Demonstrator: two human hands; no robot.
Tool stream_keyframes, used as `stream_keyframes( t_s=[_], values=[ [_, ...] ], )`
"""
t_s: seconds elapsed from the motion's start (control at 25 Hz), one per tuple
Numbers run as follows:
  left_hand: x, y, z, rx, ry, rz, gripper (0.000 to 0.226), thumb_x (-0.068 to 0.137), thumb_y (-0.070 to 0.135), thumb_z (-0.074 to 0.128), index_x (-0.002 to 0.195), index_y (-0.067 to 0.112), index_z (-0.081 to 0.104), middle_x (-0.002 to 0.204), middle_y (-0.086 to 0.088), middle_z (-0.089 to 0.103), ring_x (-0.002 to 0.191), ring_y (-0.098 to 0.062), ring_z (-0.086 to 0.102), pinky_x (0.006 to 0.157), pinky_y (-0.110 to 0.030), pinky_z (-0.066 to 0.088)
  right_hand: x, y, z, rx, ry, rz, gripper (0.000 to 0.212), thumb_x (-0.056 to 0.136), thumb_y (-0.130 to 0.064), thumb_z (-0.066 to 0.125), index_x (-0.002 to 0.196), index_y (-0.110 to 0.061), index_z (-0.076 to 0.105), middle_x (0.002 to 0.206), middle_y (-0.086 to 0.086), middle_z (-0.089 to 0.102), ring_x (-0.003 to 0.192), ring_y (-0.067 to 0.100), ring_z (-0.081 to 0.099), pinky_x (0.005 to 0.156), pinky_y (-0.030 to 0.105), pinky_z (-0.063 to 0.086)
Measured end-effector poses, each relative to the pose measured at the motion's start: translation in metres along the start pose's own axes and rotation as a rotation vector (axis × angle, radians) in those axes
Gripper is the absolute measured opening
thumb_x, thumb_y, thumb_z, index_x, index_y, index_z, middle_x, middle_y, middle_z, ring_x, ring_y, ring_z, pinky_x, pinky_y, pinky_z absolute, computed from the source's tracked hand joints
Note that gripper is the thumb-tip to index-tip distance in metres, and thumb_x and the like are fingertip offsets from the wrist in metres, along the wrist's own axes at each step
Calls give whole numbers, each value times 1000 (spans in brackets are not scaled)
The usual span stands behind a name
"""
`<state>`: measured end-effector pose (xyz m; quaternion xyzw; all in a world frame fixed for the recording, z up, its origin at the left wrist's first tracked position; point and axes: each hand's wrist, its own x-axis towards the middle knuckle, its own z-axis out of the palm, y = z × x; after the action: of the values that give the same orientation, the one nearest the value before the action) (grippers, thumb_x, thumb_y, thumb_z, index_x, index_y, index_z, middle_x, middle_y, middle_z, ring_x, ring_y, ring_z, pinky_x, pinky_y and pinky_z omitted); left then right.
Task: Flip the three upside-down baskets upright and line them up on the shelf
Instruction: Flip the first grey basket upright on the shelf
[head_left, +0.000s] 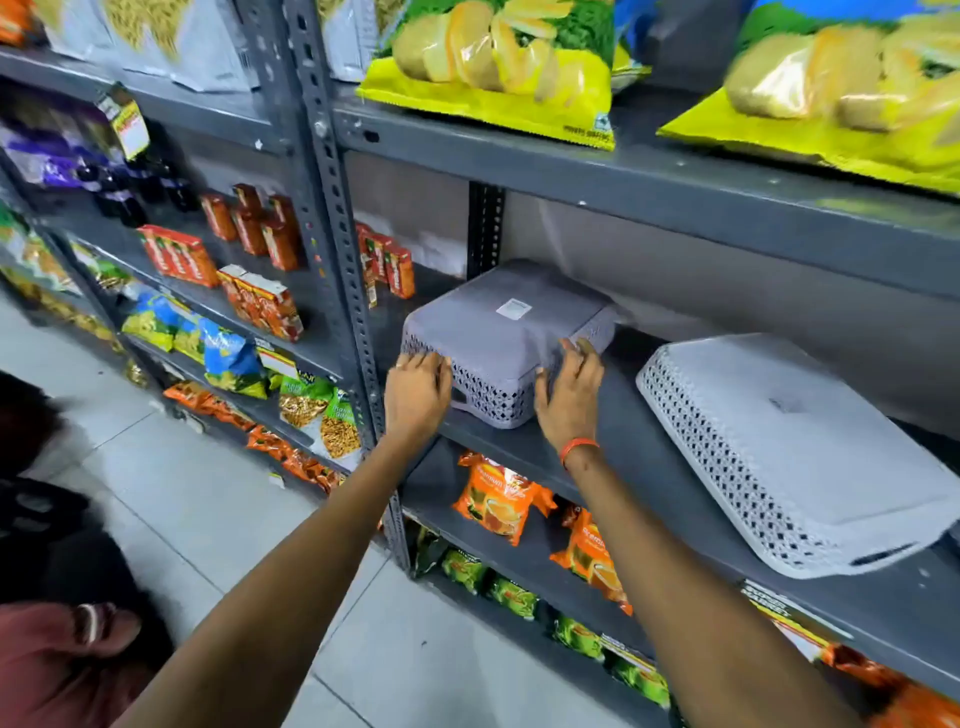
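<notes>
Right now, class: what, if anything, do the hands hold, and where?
The left hand and right hand grip the upside-down darker grey basket at its near corners, one on each side.

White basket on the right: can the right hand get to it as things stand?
Probably yes. The white basket lies upside down at the shelf's open front edge, nothing before it. But the right hand is on the grey basket, with the left hand.

Bright even light, blurred, warped edges
</notes>
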<state>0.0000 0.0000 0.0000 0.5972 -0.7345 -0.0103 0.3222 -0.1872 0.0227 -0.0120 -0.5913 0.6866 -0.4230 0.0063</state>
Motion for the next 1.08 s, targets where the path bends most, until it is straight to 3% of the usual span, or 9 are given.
stream_keyframes(
  t_s=[0.16,0.32,0.4,0.52,0.68,0.76,0.84,0.92,1.08],
  values=[
    [-9,-26,25,104,-281,55,29,91,6,47,116,1,60,129,-19,58,112,-39,52,95,-46,46,9,3,26,343,-36,601,44,95,-10,47,134,7,34,135,33,39,123,44,43,104,42,40],
    [-7,-33,33,230,-432,85,46,92,13,46,138,13,42,140,-22,41,124,-42,38,103,-50,42,19,16,45,698,-25,875,23,93,1,39,112,7,52,117,28,60,108,38,58,87,35,47],
    [-8,-31,37,258,-501,50,44,95,22,43,139,17,39,140,-23,36,125,-43,34,104,-50,38,19,18,47,818,-43,947,23,92,7,34,93,-4,54,94,17,61,81,28,60,76,39,53],
    [-7,-15,36,103,-375,45,36,93,27,51,124,8,50,132,-22,47,119,-42,42,100,-49,40,27,15,32,913,50,906,38,89,13,32,72,-16,52,74,8,58,58,12,52,54,24,45],
    [-4,30,11,-131,-61,38,23,97,23,46,111,5,51,104,-23,67,96,-38,60,77,-46,50,40,20,4,933,157,726,26,96,6,33,103,-11,50,57,-13,68,46,-7,61,52,10,48],
    [3,53,-12,-209,77,-45,26,99,24,43,118,8,49,96,-22,70,81,-37,66,67,-45,53,41,26,-5,859,102,605,28,96,8,32,114,-4,49,76,-4,70,56,-9,62,65,13,48],
    [15,61,-29,-324,176,-158,26,99,22,42,121,10,48,99,-21,71,81,-37,68,70,-46,54,40,30,-12,694,5,501,30,94,8,39,121,5,51,107,19,68,88,12,67,85,29,48],
    [27,59,-37,-469,202,-304,20,98,18,42,114,10,51,102,-19,71,86,-36,68,78,-44,54,39,36,-16,442,-106,386,34,92,7,42,125,6,51,130,24,57,117,31,57,102,36,40],
    [34,48,-24,-765,41,-567,14,96,14,42,98,10,55,94,-5,70,74,-26,70,72,-37,54,32,50,-17,79,-355,195,30,93,1,43,121,8,53,128,29,56,120,39,51,101,39,39]
  ],
)
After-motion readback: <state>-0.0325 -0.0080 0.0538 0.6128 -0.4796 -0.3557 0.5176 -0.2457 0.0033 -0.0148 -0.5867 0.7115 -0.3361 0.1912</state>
